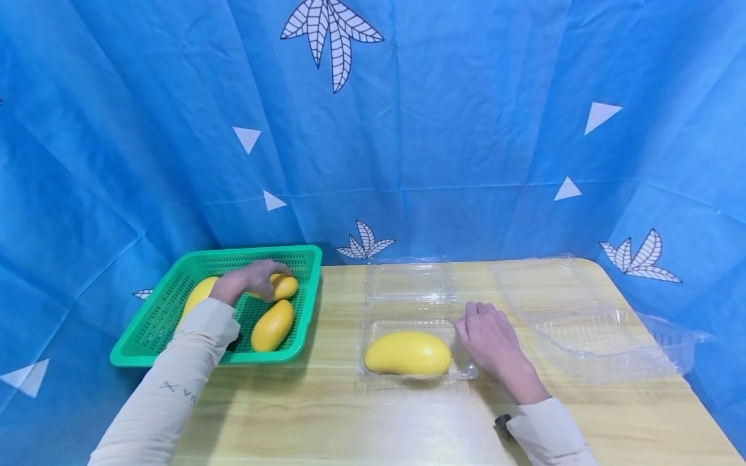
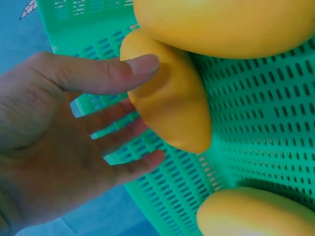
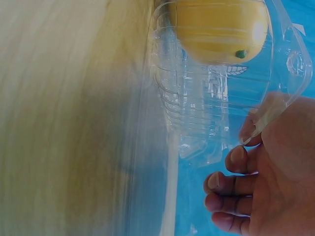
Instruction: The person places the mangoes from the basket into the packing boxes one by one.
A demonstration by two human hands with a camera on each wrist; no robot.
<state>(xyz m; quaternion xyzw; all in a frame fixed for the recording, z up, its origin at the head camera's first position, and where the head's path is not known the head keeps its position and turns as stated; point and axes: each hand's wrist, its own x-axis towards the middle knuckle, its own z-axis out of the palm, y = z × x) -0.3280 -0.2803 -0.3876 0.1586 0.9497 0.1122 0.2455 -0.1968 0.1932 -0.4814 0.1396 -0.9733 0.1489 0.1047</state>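
In the head view my left hand [image 1: 256, 279] reaches into the green basket [image 1: 315, 285], over a yellow-orange mango [image 1: 285, 287]. The left wrist view has the thumb across that mango [image 2: 172, 105], with the other fingers extended and spread along its far side. My right hand [image 1: 488, 336] pinches the right rim of a clear plastic box [image 1: 373, 327] between thumb and forefinger, its other fingers loosely curled. Inside that box lies a large yellow mango [image 1: 408, 354]; its green stem end shows in the right wrist view. The box's hinged lid [image 1: 410, 281] lies folded back, away from me.
Another mango [image 1: 272, 325] lies nearer me in the basket, and a larger yellow one [image 1: 200, 296] is partly behind the left wrist. More clear plastic boxes [image 1: 606, 336] stand at the right of the wooden table [image 1: 326, 414]. A blue curtain [image 1: 454, 149] hangs behind.
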